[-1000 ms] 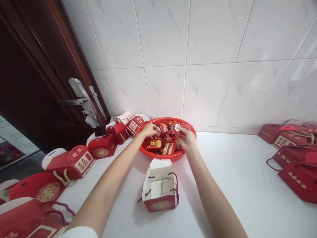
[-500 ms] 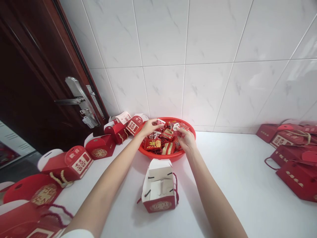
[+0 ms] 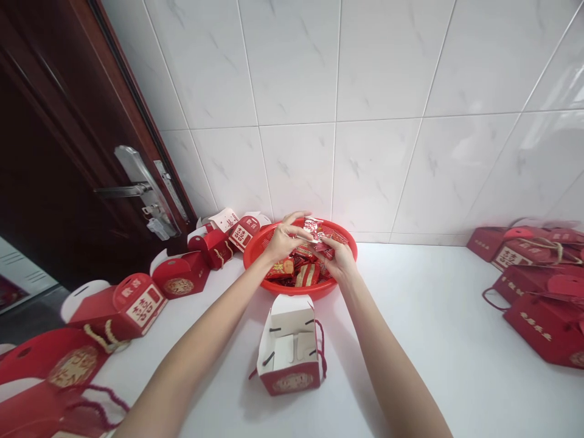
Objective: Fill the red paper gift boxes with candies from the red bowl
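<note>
Both hands are close together over a red plastic basket [image 3: 250, 254] of wrapped candies [image 3: 308, 275]. My left hand [image 3: 283, 241] is closed, its fingers pinching a red-and-white wrapped candy [image 3: 312, 225]. My right hand [image 3: 341, 258] is closed on red wrapped candy at the tips of its thumb and fingers; how many pieces it has is unclear. In front of the basket, between my forearms, stands an open red gift box [image 3: 292, 382] with a white inside and dark red cord handles. Only its inner flaps show at the bottom.
On the left, a row of red gift boxes [image 3: 180, 275] curves along the white table [image 3: 410, 316]. More red boxes [image 3: 542, 322] are grouped at the right. A tiled wall [image 3: 383, 176] rises behind the basket, and a dark door [image 3: 59, 115] with a metal handle stands at the left.
My hands have come together over the basket, the left moving right and the right slightly left. Candy is now lifted between them. The open box stays in place.
</note>
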